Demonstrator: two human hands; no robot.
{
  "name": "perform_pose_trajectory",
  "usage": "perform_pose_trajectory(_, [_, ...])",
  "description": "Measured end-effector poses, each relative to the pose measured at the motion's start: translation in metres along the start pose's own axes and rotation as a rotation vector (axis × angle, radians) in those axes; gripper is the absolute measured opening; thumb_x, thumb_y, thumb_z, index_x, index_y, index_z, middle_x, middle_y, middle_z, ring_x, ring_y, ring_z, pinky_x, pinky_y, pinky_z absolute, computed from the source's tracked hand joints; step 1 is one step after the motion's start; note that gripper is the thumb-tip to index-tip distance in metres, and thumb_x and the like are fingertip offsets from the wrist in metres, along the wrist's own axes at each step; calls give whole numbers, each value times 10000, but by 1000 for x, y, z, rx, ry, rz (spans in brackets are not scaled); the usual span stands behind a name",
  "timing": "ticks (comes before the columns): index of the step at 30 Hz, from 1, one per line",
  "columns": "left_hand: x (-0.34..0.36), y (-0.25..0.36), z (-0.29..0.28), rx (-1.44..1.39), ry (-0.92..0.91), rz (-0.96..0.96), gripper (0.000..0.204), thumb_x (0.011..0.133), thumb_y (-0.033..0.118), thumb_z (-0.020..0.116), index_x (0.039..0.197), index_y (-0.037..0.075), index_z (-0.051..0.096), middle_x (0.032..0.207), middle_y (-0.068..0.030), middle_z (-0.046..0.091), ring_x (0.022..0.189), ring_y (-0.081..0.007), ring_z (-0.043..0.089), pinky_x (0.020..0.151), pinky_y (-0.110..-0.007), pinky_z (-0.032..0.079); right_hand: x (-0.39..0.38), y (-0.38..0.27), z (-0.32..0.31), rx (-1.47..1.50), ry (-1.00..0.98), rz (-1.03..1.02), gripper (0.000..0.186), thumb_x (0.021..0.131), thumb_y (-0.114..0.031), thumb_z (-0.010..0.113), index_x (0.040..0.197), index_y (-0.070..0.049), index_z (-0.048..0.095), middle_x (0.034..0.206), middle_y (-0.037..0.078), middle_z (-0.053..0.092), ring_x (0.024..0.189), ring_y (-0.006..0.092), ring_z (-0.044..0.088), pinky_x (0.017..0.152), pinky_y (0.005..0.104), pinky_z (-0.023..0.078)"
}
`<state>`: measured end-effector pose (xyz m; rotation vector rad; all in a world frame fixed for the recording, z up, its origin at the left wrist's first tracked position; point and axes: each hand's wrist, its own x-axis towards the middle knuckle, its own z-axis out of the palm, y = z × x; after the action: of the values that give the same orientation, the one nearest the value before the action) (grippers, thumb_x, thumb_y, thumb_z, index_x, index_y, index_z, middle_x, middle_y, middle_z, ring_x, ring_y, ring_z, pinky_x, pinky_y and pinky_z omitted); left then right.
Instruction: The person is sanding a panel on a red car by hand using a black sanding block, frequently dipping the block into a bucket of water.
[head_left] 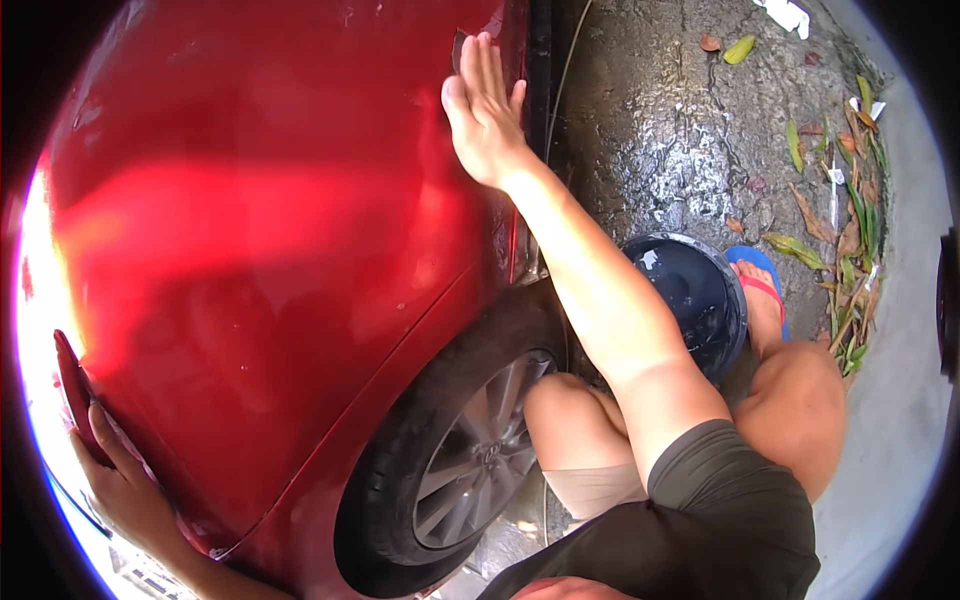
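A glossy red car [250,300] fills the left side, with its wheel [470,460] below it. My right hand [488,120] is stretched far forward at the edge of the red body, its fingers extended together and the thumb apart. A small dark patch shows beside those fingertips; I cannot tell whether it is a reflection. At the lower left, my left hand [130,495] rests along the car's bright edge with its fingers spread. Beside its fingertips is a narrow dark red shape [75,395], which may be a reflection. I see nothing held in either hand.
A dark bucket [742,300] with liquid in it stands beside my legs, near a foot in a blue sandal [752,260] with red straps. Wet, rough ground [640,120] lies to the right of the car. Fallen leaves [850,240] line a pale wall [900,450].
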<state>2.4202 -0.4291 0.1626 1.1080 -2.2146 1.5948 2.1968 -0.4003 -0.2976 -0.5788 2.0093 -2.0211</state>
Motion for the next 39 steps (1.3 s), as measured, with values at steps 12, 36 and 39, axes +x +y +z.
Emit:
perform_pose_trajectory(12, [0,-1,3,-20,49,75,734,1032,631,450,1426,25,578,1315,-244,664,1173,-437,649,965,-476,522,13,4,-3,55,51,92,738,1098,-432,301,1631,24,74,1714,235,32,1591,391,1,1232,659,-23])
perform_pose_trajectory(36, [1,2,-1,9,-8,-40,745,1030,643,446,1409,17,582,1300,-245,669,1171,-429,648,956,-464,523,13,-31,2,42,24,2,720,1104,-438,263,1630,21,89,1716,228,17,1591,385,17,1235,651,-9])
perform_pose_trajectory(39, [-6,-3,-2,5,-16,-48,736,1033,637,445,1405,18,585,1303,-239,669,1176,-433,641,963,-465,516,-105,-117,21,-54,-246,-353,788,1063,-476,378,1636,1,123,1713,246,26,1590,412,24,1200,723,73])
